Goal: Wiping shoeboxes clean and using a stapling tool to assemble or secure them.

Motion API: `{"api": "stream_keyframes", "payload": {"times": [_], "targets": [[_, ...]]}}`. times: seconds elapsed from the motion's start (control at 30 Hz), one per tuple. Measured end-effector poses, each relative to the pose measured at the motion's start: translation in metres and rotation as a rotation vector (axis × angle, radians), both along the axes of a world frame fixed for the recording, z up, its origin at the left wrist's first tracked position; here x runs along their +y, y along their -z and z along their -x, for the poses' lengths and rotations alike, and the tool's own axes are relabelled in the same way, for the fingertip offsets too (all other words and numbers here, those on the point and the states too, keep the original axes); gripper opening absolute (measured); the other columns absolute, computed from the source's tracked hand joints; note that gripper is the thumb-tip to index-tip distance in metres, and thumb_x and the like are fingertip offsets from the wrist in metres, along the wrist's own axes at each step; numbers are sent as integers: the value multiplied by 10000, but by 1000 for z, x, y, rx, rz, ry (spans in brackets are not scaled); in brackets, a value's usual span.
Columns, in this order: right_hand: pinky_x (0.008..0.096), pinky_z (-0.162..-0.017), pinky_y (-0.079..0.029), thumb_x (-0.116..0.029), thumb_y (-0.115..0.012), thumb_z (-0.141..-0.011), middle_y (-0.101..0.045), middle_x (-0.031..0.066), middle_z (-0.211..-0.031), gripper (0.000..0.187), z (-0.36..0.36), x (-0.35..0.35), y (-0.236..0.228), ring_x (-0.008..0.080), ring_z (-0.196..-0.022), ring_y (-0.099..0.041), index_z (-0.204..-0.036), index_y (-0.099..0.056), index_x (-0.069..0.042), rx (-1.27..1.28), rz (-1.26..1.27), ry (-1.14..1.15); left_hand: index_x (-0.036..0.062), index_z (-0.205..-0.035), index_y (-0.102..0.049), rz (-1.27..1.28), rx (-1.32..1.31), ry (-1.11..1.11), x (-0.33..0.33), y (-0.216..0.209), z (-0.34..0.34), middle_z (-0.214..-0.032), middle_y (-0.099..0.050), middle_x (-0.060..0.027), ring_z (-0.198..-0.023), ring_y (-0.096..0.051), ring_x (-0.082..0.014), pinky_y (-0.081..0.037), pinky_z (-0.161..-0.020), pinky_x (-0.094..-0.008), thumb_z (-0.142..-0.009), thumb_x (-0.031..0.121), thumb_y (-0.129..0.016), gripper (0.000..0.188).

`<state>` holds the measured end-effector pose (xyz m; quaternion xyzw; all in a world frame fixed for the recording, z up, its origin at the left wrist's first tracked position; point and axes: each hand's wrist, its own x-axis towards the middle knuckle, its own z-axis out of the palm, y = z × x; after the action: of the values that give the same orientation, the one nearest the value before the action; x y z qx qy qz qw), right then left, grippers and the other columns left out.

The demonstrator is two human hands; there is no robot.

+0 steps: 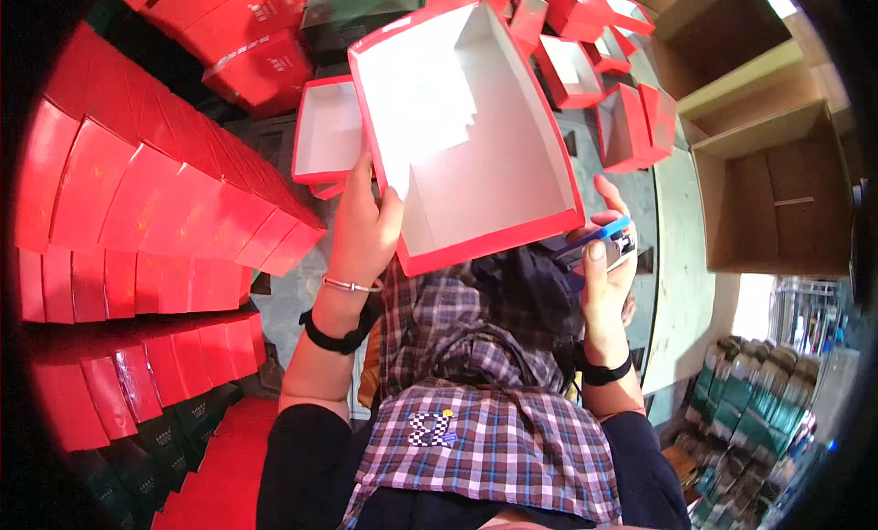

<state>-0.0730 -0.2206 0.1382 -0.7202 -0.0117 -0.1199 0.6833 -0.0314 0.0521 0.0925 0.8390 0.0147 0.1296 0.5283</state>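
Observation:
My left hand (366,219) grips the left edge of a large box (498,241) with red outer sides and a white inside. The box is tilted up with its hollow facing me, and strong light whitens part of it. My right hand (604,278) is at the box's lower right corner, closed around a small stapler-like tool (615,237) with a blue lever and a shiny metal part. Whether its fingers touch the box I cannot tell. A smaller open red box (326,132) sits behind my left hand.
Tall stacks of red boxes (137,192) line the left side, with dark green boxes (165,452) low among them. Several open red boxes (569,71) lie at the far right. Brown cartons (777,196) stand at the right, above stacked green-and-beige packs (754,393).

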Motion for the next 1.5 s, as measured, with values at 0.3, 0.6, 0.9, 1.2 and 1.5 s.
{"api": "stream_keyframes", "payload": {"times": [0.3, 0.6, 0.9, 1.2, 1.5], "targets": [[199, -611, -413, -352, -636, -925, -576, -33, -817, 401, 51, -39, 70, 50, -698, -511, -1168, -579, -37, 352, -46, 34, 31, -1030, -646, -561, -307, 498, -72, -21, 83, -1100, -628, -145, -1010, -605, -281, -496, -865, -379, -782, 167, -682, 286], [355, -778, -521, -480, -492, -964, -627, 147, -982, 528, 23, -10, 25, 223, -889, -620, -1210, -420, -19, -63, -498, 192, 83, -872, -607, -615, -258, 428, -93, 5, 77, -756, -611, -73, -706, -618, -269, -505, -588, -387, -822, 128, -647, 79], [296, -738, -497, -416, -560, -951, -597, 97, -930, 496, 17, 19, 46, 171, -838, -601, -1194, -442, 1, -107, -195, 66, 93, -1076, -599, -468, -36, 402, -109, -12, 66, -813, -648, -128, -744, -633, -334, -494, -626, -435, -838, 143, -641, 247], [253, -670, -488, -312, -667, -897, -623, 65, -844, 419, 13, 26, 58, 113, -739, -590, -1103, -483, 3, -196, -165, 53, 61, -1338, -465, -407, -172, 356, -111, -2, 66, -836, -665, -116, -764, -645, -332, -507, -639, -416, -811, 106, -657, 563], [269, -584, -471, -272, -695, -865, -618, 44, -734, 293, 9, 17, 50, 104, -644, -584, -926, -559, -19, -155, 112, 45, -7, -1358, -442, -482, -227, 448, -115, -10, 69, -791, -628, -84, -675, -613, -256, -500, -575, -377, -713, 178, -729, 730]]}}
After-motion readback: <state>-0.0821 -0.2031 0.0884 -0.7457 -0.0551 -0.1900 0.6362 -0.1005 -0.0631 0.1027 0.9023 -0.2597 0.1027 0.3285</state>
